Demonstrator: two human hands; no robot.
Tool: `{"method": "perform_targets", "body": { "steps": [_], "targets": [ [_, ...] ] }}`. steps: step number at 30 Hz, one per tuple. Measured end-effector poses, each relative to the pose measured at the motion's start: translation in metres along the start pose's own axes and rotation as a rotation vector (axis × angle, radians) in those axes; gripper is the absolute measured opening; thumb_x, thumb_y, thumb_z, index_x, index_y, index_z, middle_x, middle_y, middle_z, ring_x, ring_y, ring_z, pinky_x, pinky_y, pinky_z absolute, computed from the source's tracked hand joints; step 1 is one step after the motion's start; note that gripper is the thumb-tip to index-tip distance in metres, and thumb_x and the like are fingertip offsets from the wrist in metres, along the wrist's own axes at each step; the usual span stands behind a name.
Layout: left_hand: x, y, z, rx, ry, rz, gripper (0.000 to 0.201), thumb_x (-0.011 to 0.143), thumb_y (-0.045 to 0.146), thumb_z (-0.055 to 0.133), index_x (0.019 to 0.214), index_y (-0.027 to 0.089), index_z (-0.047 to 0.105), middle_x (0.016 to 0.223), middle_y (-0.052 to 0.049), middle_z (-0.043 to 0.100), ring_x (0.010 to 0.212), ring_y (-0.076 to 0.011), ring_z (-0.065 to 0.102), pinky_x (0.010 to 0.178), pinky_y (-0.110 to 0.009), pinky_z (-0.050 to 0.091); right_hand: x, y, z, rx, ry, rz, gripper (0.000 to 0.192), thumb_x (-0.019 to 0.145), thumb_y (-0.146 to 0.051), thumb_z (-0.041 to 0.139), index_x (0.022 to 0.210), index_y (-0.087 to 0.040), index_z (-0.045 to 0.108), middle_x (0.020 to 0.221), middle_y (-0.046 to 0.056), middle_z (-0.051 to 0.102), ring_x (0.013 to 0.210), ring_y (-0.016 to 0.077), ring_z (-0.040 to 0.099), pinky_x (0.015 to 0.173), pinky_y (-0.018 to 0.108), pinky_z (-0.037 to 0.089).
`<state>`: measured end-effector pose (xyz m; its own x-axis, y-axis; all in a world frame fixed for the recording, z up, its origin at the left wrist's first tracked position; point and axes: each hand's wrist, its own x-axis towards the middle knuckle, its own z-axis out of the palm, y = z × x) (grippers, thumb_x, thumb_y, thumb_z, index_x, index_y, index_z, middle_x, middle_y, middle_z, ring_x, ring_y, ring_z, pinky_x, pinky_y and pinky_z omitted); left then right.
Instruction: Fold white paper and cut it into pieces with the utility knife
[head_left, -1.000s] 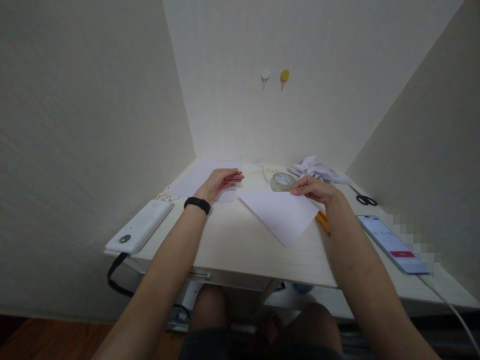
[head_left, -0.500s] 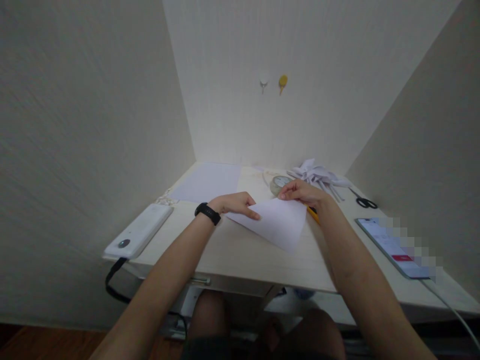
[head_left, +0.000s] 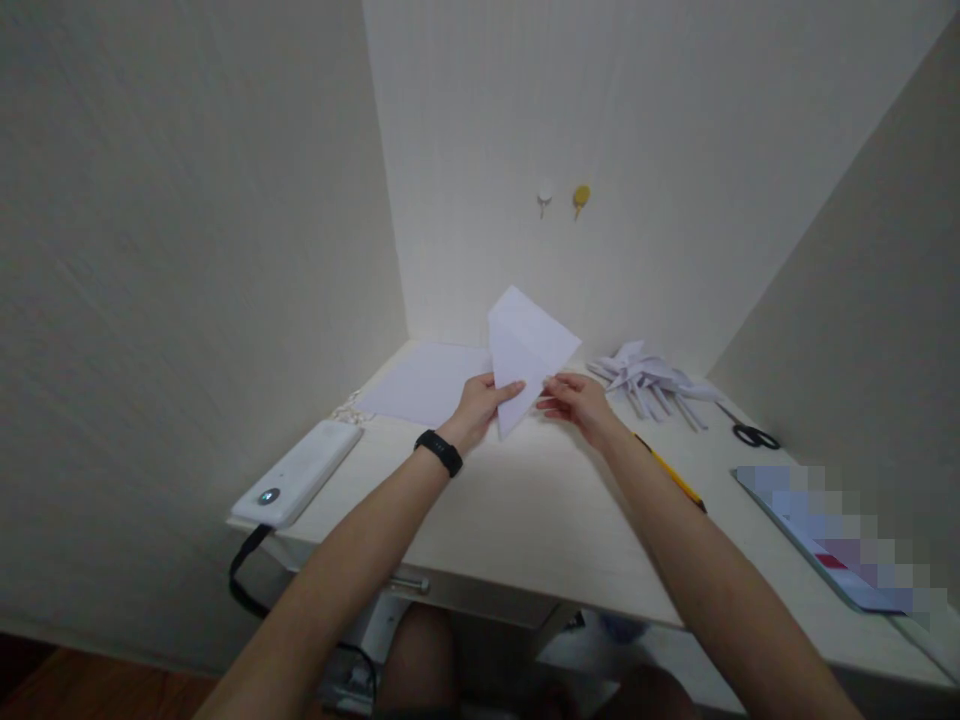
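- Left hand (head_left: 480, 408): clamped on the folded white paper (head_left: 531, 345), thumb flat across its near face; black wristband (head_left: 439, 453) at the wrist.
- Right hand (head_left: 571, 400): fingertips at the paper's lower right edge, other fingers a little spread; cannot tell whether thumb and finger pinch it.
- Paper: tilted up between the hands over the rear of the bench (head_left: 495, 530), one corner pointing down; whether that corner touches the bench, cannot tell.
- Behind left hand: flat white sheet (head_left: 420, 385), lying near the back wall.
- Left edge: white power bank (head_left: 304, 470), black cable (head_left: 241, 580) from its near end.
- Right rear: heap of folded paper pieces (head_left: 649, 375) with stick-like strips; black-handled scissors (head_left: 756, 437) just beside.
- By right forearm: slim yellow-and-black tool (head_left: 673, 474).
- Right edge: smartphone (head_left: 799, 535), partly pixelated.
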<state>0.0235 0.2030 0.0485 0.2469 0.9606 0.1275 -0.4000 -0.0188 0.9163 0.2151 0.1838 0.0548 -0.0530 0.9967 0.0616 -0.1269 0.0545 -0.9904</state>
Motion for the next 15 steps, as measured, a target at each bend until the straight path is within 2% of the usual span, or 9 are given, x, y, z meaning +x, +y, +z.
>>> {"method": "perform_targets", "body": {
  "steps": [3,5,7,10,15],
  "targets": [
    [-0.002,0.002,0.002,0.019,-0.050,-0.066,0.046,0.054,0.028,0.094,0.089,0.008,0.074,0.097,-0.014,0.077,0.080,-0.0194,0.070,0.078,-0.031,0.056,0.002,0.005,0.009,-0.067,0.096,-0.027,0.038,0.060,-0.054,0.085,0.066,-0.023,0.064,0.067,0.004,0.070,0.064,0.0192,0.067,0.060,0.030,0.056],
    [-0.001,0.007,0.001,-0.008,-0.032,-0.076,0.040,0.062,0.030,0.091,0.090,0.008,0.073,0.097,-0.015,0.077,0.079,-0.0196,0.071,0.077,-0.033,0.058,0.002,0.000,0.003,-0.166,0.056,-0.039,0.040,0.058,-0.055,0.086,0.063,-0.022,0.064,0.063,0.004,0.068,0.060,0.0186,0.065,0.057,0.030,0.054],
    [0.001,0.015,-0.004,-0.046,0.044,-0.049,0.033,0.070,0.031,0.086,0.090,0.009,0.072,0.094,-0.014,0.077,0.075,-0.0184,0.071,0.074,-0.033,0.059,-0.002,-0.008,-0.007,-0.267,-0.020,-0.047,0.041,0.056,-0.055,0.087,0.062,-0.021,0.065,0.061,0.003,0.067,0.057,0.0171,0.062,0.056,0.029,0.052],
    [0.006,0.025,-0.015,-0.002,0.111,-0.052,0.024,0.075,0.026,0.083,0.084,0.009,0.070,0.084,-0.011,0.076,0.065,-0.0147,0.069,0.066,-0.028,0.059,-0.011,-0.020,-0.022,-0.336,-0.063,-0.059,0.041,0.055,-0.055,0.087,0.063,-0.019,0.068,0.059,0.003,0.066,0.054,0.0149,0.058,0.056,0.029,0.050],
    [0.011,0.022,-0.023,0.177,-0.017,-0.185,0.022,0.073,0.022,0.085,0.073,0.007,0.068,0.067,-0.009,0.071,0.053,-0.0125,0.066,0.050,-0.020,0.053,-0.026,-0.015,-0.039,-0.302,0.017,-0.042,0.045,0.055,-0.057,0.086,0.068,-0.017,0.070,0.058,0.002,0.064,0.051,0.0135,0.055,0.054,0.029,0.048]
  ]
}}
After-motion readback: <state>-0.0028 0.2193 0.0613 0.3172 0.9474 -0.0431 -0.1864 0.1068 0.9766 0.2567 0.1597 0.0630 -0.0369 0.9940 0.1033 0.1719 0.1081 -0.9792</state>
